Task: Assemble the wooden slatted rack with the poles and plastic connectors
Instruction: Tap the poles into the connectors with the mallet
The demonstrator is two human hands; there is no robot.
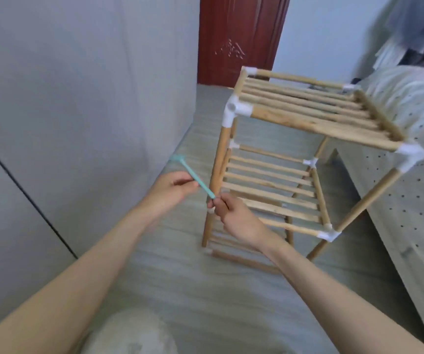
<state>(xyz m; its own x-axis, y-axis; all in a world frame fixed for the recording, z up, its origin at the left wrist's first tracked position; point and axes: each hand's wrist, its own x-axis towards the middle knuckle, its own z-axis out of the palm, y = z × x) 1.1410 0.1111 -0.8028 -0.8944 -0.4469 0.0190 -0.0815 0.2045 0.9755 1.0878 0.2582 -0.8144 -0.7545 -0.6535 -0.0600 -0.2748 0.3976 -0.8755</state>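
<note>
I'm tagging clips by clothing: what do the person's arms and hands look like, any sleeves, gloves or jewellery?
Both arms are bare along all that shows, with no sleeve in view. The left hand and right hand wear no gloves. No watch, bracelet or ring shows on either wrist or on the fingers in view, though the picture is slightly blurred.

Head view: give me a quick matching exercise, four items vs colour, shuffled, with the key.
Items:
1. small mallet held by the left hand and right hand
2. corner connector
3. door
4. rack pole

Colours:
A. white
B. light wood
C. teal
D. dark red

Pairs: 1-C, 2-A, 3-D, 4-B
</note>
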